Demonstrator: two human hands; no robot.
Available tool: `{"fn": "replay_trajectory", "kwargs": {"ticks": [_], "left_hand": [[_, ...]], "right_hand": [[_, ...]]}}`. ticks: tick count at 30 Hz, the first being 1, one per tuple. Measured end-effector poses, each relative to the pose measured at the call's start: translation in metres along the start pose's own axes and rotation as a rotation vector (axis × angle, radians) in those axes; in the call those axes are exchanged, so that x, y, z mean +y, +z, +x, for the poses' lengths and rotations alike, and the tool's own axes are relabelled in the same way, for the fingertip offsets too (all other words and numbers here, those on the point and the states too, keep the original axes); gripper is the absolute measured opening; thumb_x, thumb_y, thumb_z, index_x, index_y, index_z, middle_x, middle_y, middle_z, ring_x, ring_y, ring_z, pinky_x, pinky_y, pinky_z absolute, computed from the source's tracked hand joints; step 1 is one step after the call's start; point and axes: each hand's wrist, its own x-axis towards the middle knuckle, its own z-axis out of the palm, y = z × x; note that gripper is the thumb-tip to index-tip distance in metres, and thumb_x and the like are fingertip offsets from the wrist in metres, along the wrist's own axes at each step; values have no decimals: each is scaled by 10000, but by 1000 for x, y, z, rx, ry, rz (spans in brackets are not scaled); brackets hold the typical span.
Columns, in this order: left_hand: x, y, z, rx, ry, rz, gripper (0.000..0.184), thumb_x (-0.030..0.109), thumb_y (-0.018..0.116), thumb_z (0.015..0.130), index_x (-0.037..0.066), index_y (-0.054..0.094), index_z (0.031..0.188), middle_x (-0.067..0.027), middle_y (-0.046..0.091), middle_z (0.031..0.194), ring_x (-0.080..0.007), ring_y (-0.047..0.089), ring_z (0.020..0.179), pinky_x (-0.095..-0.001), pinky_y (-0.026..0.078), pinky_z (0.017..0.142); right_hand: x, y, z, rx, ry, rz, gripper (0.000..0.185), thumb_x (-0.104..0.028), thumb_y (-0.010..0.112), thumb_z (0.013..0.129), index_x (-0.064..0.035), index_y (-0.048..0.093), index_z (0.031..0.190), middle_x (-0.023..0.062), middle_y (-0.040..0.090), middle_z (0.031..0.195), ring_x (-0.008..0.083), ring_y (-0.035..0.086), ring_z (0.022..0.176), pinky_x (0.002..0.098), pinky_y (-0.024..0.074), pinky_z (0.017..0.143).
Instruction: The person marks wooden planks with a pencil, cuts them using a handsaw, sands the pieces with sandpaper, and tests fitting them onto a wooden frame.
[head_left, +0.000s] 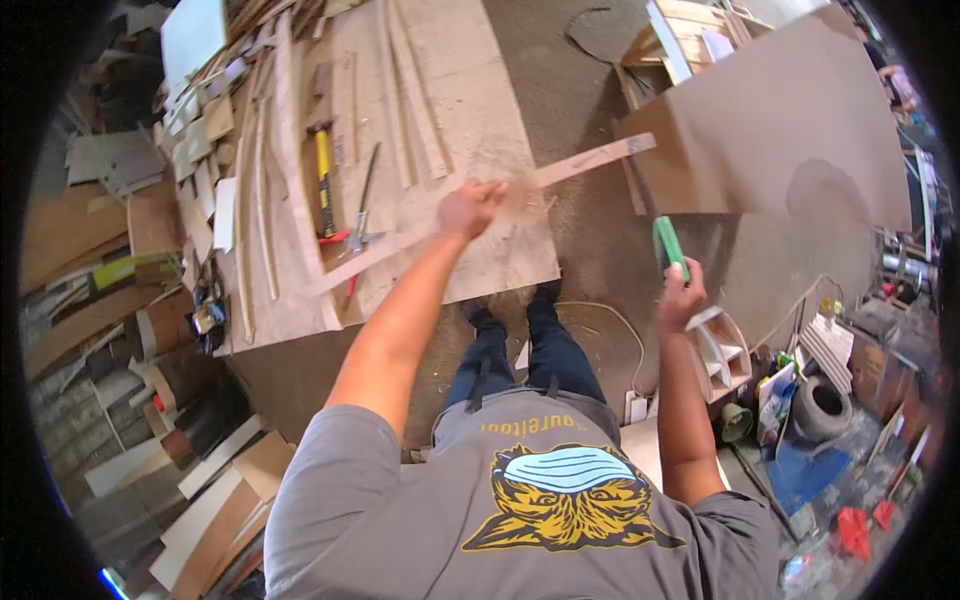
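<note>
My left hand (472, 208) is closed over a long thin wooden strip (598, 162) above the workbench. The strip lies slantwise, its far end sticking out past the bench's right edge; around the hand it is blurred. My right hand (680, 298) is raised over the floor to the right of the bench, fingers wrapped round a green-handled tool (668, 243). The working end of that tool is too unclear to name its kind. On the bench, left of my left hand, lie a yellow and black hammer (324, 180) and a metal tool with red grips (356, 240).
The plywood workbench (490, 80) carries several wooden strips (415, 90) and a heap of offcuts (205, 150) at its left. A large brown board (770, 120) stands at the upper right. A white cable (630, 335) crosses the floor; a tyre-like ring (822, 408) lies at right.
</note>
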Motion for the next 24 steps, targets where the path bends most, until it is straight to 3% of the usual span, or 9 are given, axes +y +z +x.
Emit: {"fn": "replay_trajectory", "kwargs": {"ticks": [5,6,13,19,24], "left_hand": [[-29,6,8,-11,31,50,351,492,558,978,264,742,1172,-101,658,926,-312,674,876,-427,535,746],[-29,5,9,-21,44,64,352,490,563,977,266,734,1188,-102,647,914,-305,669,870,-423,533,742],[-4,31,17,105,182,51,362,435,618,955,257,680,1264,-81,617,933,-275,643,916,-403,528,738],[16,51,33,138,247,7,239,383,676,915,217,739,1074,-71,610,982,-315,610,954,-426,502,818],[20,49,33,221,295,71,219,389,688,902,258,765,1060,-43,621,985,-288,581,979,-430,454,900]], "right_hand": [[33,26,-11,67,275,33,332,-309,685,936,18,655,982,70,619,767,165,580,698,347,478,638],[22,26,-13,64,402,190,330,-304,706,936,20,649,967,31,603,730,122,557,643,302,463,588],[11,18,-36,150,473,393,254,-278,665,981,-39,582,959,-4,541,643,85,504,520,262,405,459],[13,0,-36,231,633,552,225,-270,615,1007,-79,539,914,18,519,621,126,481,458,282,394,408],[19,-15,-45,261,624,522,210,-242,639,993,-62,536,963,14,527,633,100,490,480,266,392,420]]}}
